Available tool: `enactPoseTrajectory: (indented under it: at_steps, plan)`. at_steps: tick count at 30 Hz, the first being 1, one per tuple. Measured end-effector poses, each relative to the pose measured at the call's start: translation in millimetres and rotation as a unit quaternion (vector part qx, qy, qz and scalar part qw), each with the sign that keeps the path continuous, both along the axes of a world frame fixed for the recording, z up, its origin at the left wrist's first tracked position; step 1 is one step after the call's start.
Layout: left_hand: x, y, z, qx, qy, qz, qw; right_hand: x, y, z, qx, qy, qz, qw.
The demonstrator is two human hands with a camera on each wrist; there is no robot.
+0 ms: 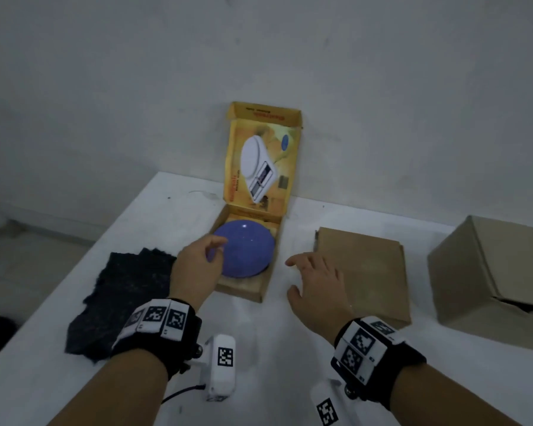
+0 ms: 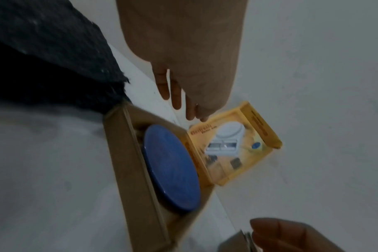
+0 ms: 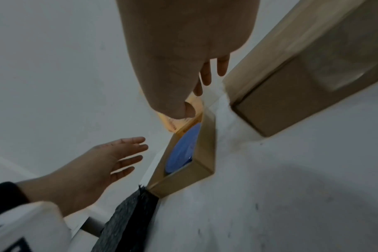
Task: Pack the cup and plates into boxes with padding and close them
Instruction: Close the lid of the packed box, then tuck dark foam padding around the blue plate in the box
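Observation:
A round blue plate [image 1: 246, 250] [image 2: 171, 168] [image 3: 183, 150] lies flat inside a shallow box [image 1: 243, 290]. The box's yellow printed lid [image 1: 260, 158] stands open against the wall. My left hand [image 1: 197, 259] [image 2: 183, 76] [image 3: 110, 158] hovers over the plate's left edge with relaxed, spread fingers and holds nothing. Just right of the box, my right hand [image 1: 314, 281] [image 3: 194, 59] is spread above the table and is also empty. A dark piece of felt padding [image 1: 120, 296] [image 2: 43, 59] lies on the table left of the box. No cup is in view.
A flat closed brown box [image 1: 366, 272] [image 3: 302, 85] lies under and right of my right hand. A taller cardboard box [image 1: 499, 281] stands at the far right. The white table [image 1: 259, 348] meets the wall behind the boxes, and its left edge runs past the padding.

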State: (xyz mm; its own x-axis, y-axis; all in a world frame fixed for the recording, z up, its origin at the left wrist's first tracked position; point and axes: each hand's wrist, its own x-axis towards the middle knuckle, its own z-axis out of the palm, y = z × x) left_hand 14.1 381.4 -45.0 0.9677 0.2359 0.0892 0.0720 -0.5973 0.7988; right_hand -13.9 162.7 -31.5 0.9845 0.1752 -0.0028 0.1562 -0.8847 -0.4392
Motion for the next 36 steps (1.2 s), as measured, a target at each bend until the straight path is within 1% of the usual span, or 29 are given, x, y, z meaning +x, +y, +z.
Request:
enactPoseTrajectory:
  at_steps: [2, 4, 7, 8, 10, 12, 15, 16, 18, 20, 21, 22, 23, 25, 26, 28, 32, 34, 36]
  plan:
    - [-0.8, 31.7, 2.9, 0.018, -0.009, 0.028, 0.999, 3.8, 28.1, -10.0, 0.002, -0.004, 0.032, 0.999]
    - [0.4, 61.2, 0.6, 0.048, 0.011, 0.014, 0.999, 7.5, 56.5, -20.2, -0.003, 0.009, 0.035, 0.999]
    - [6.3, 102.2, -16.2, 0.104, 0.02, -0.022, 0.994, 7.6, 95.5, -34.1, -0.027, 0.034, 0.003, 0.999]
    - [9.1, 115.1, -23.2, 0.126, 0.026, -0.024, 0.991, 7.5, 106.0, -37.6, -0.036, 0.039, -0.009, 0.999]
    - [14.9, 139.3, -37.0, 0.154, 0.059, -0.003, 0.986, 8.2, 119.7, -44.0, -0.052, 0.043, -0.031, 0.997]
    - [18.3, 160.7, -50.8, 0.148, 0.106, 0.0, 0.983, 8.0, 125.7, -48.7, -0.068, 0.041, -0.053, 0.995]
    - [20.6, 179.2, -65.3, 0.142, 0.18, -0.019, 0.973, 2.8, 130.2, -54.0, -0.073, 0.046, -0.08, 0.993]
    - [21.9, 181.8, -67.0, 0.139, 0.192, -0.028, 0.971, 0.0, 133.5, -53.8, -0.078, 0.043, -0.093, 0.992]
    - [24.8, 183.4, -66.3, 0.127, 0.198, -0.041, 0.971, -4.8, 144.9, -51.1, -0.095, 0.0, -0.117, 0.989]
    - [27.8, 184.8, -63.6, 0.105, 0.201, -0.046, 0.973, -8.5, 166.4, -44.7, -0.06, -0.055, -0.101, 0.992]
    - [28.9, 184.7, -61.4, 0.091, 0.199, -0.041, 0.975, -10.4, 180.4, -41.4, -0.018, -0.054, -0.084, 0.995]
    - [30.3, 183.5, -58.9, 0.077, 0.195, -0.031, 0.977, -11.8, 193.5, -39.8, 0.024, -0.023, -0.081, 0.996]
    - [31.1, 185.0, -56.7, 0.064, 0.19, -0.023, 0.979, -12.2, 208.9, -40.9, 0.053, 0.032, -0.096, 0.993]
    - [31.1, 187.2, -51.1, 0.045, 0.177, -0.017, 0.983, -10.2, 234.2, -45.6, 0.08, 0.137, -0.159, 0.974]
    - [30.4, 189.5, -48.9, 0.038, 0.171, -0.018, 0.984, -8.8, 243.8, -49.9, 0.088, 0.166, -0.193, 0.963]
    - [27.6, 195.4, -45.2, 0.032, 0.162, -0.022, 0.986, -7.7, 258.2, -57.1, 0.107, 0.173, -0.236, 0.95]
    - [22.7, 204.0, -40.4, 0.032, 0.157, -0.027, 0.987, -6.5, 267.1, -62.1, 0.232, 0.163, -0.236, 0.929]
    - [21.1, 205.3, -38.9, 0.032, 0.159, -0.037, 0.986, -5.1, 258.5, -60.8, 0.237, 0.161, -0.218, 0.933]
    - [20.3, 204.1, -38.4, 0.035, 0.155, -0.054, 0.986, -4.4, 240.6, -61.8, 0.209, 0.171, -0.188, 0.944]
